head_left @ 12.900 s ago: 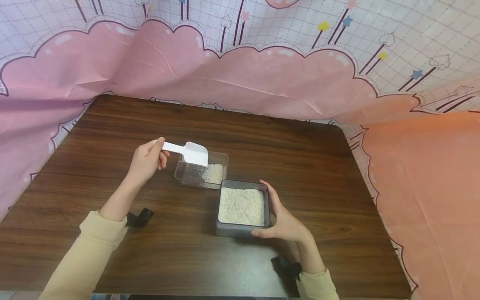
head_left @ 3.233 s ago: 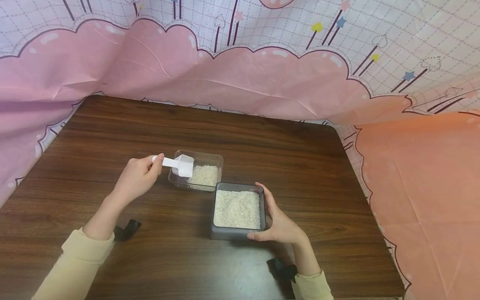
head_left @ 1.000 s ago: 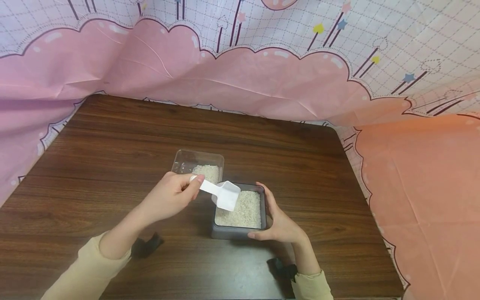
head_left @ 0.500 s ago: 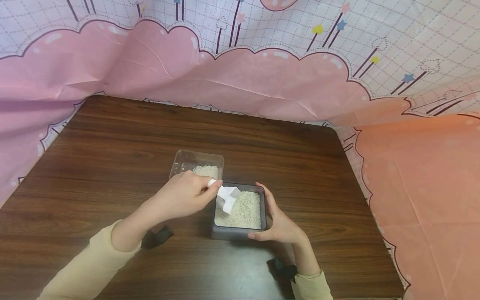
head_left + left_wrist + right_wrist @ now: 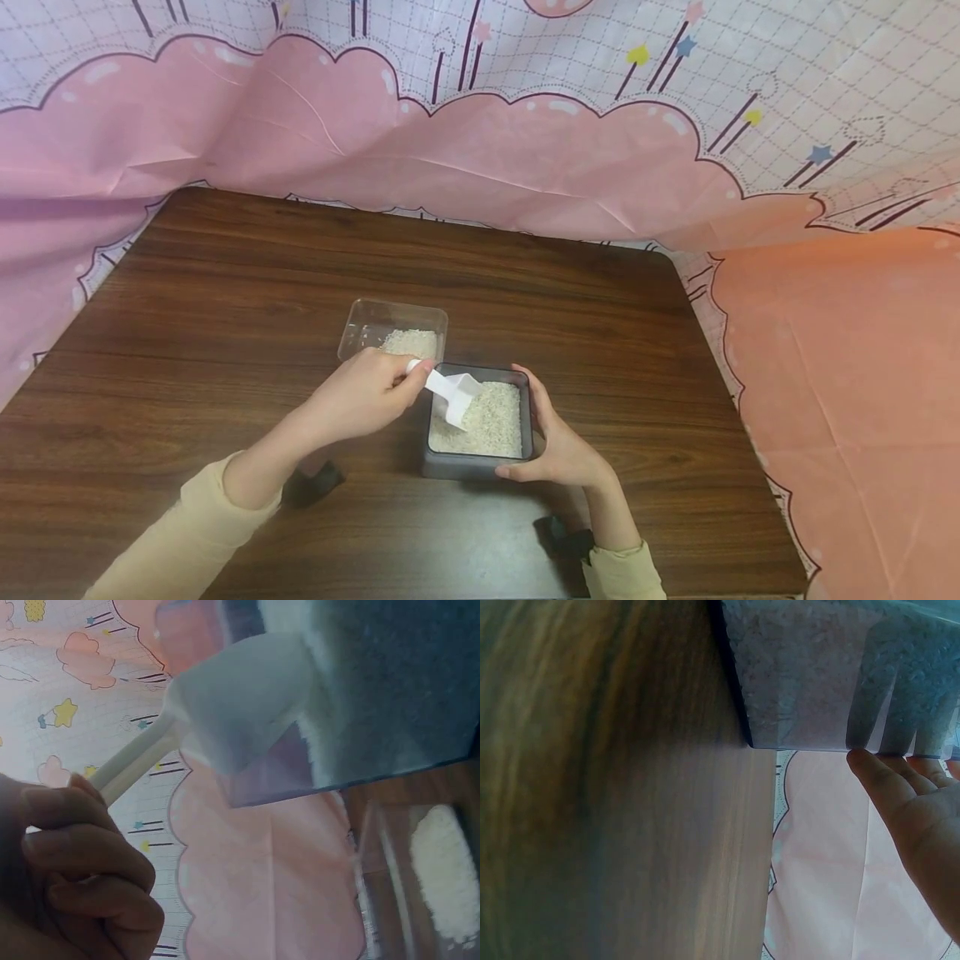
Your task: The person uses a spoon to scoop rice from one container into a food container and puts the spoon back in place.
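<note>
My left hand [image 5: 367,392] pinches the handle of a white plastic scoop [image 5: 456,400], its bowl tilted down inside a square grey see-through box [image 5: 472,467]. White rice [image 5: 497,421] fills much of that box, and the scoop's front edge is at the rice. In the left wrist view the scoop [image 5: 240,697] hangs by the box wall, with my left hand's fingers [image 5: 97,870] curled. My right hand [image 5: 562,450] holds the box's right side, thumb at the front, fingers behind. In the right wrist view its fingers [image 5: 885,780] press against the box wall [image 5: 802,697].
Behind and left of the box stands a clear shallow container [image 5: 393,312] with a smaller heap of rice [image 5: 411,342], partly hidden by my left hand. Both stand on a dark wooden table [image 5: 300,258]. A pink patterned curtain [image 5: 450,158] hangs along the back and sides.
My left hand has carried the scoop right from the clear container to over the grey box and tipped its bowl down. In the last half second it shifted slightly left. My right hand stays put.
</note>
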The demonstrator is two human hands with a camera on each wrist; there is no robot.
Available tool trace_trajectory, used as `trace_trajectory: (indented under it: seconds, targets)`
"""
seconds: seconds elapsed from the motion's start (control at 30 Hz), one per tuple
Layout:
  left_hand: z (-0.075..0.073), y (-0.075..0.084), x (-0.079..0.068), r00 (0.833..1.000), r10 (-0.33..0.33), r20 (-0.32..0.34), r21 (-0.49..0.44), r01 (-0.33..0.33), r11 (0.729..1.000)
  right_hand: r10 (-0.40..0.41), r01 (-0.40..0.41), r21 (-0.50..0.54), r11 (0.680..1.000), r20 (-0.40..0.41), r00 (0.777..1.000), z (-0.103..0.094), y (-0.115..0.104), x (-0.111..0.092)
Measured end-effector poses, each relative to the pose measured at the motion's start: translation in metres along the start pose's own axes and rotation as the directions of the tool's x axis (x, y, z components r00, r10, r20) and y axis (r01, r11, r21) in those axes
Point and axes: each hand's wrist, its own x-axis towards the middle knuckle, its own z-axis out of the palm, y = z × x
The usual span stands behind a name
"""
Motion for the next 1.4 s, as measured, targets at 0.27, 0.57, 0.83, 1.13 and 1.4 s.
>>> trace_trajectory:
  seconds: [0.27, 0.57, 0.83, 1.13, 1.4]
  targets:
    - [0.010, -0.015, -0.005, 0.983, -0.184, 0.026, -0.250, 0.185, 0.951, 0.002, -0.002, 0.011, 1.000, -0.002, 1.000, 0.001, -0.002, 0.000]
    - [0.022, -0.022, -0.012, 0.959, -0.282, 0.029, -0.367, 0.273, 0.889, 0.005, -0.005, 0.005, 1.000, -0.004, 1.000, 0.001, -0.002, -0.001]
    - [0.032, -0.019, -0.013, 0.948, -0.317, 0.005, -0.403, 0.292, 0.867, 0.019, -0.019, 0.011, 1.000, -0.011, 1.000, 0.001, -0.002, -0.001]
    - [0.042, -0.017, -0.012, 0.944, -0.324, 0.070, -0.463, 0.318, 0.827, -0.003, 0.003, 0.023, 1.000, 0.005, 1.000, 0.001, -0.002, 0.000]
    - [0.049, -0.012, -0.013, 0.923, -0.372, 0.097, -0.503, 0.368, 0.782, 0.015, -0.015, 0.022, 1.000, -0.006, 1.000, 0.001, -0.003, 0.000]
